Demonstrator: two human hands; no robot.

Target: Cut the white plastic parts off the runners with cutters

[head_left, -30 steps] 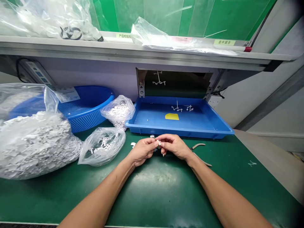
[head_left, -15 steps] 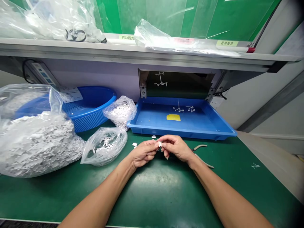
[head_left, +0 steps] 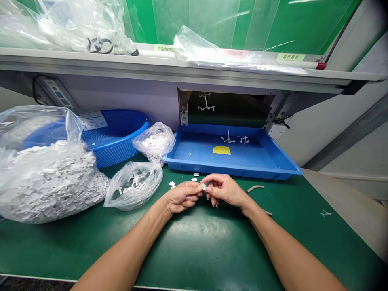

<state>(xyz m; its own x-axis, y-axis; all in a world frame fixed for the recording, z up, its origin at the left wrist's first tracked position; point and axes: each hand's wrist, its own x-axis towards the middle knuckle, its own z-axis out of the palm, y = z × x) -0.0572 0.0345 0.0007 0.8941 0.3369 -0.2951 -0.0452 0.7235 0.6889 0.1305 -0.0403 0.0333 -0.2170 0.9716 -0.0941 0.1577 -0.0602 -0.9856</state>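
Between the fingertips of both hands is a small white plastic part (head_left: 204,188), mostly covered by the fingers. My left hand (head_left: 184,197) pinches it from the left, and my right hand (head_left: 223,190) closes on it from the right. Just beyond the hands, more small white plastic parts (head_left: 194,179) lie on the green tabletop (head_left: 194,250). Another white piece (head_left: 172,184) rests by my left knuckles. A pair of pliers (head_left: 255,188) lies partly hidden behind my right wrist, its pale handles showing.
A blue tray (head_left: 257,173) with white sprues and a yellow card stands behind the hands, below a belt opening (head_left: 236,109). To the left are an open bag of white parts (head_left: 133,186), a smaller bag (head_left: 154,141), a large full bag (head_left: 54,182) and a blue basket (head_left: 118,155).
My right hand has shifted slightly down and its fingers have moved around the white part. A white piece on the table behind the hands is now more exposed. The camera view has shifted a little.
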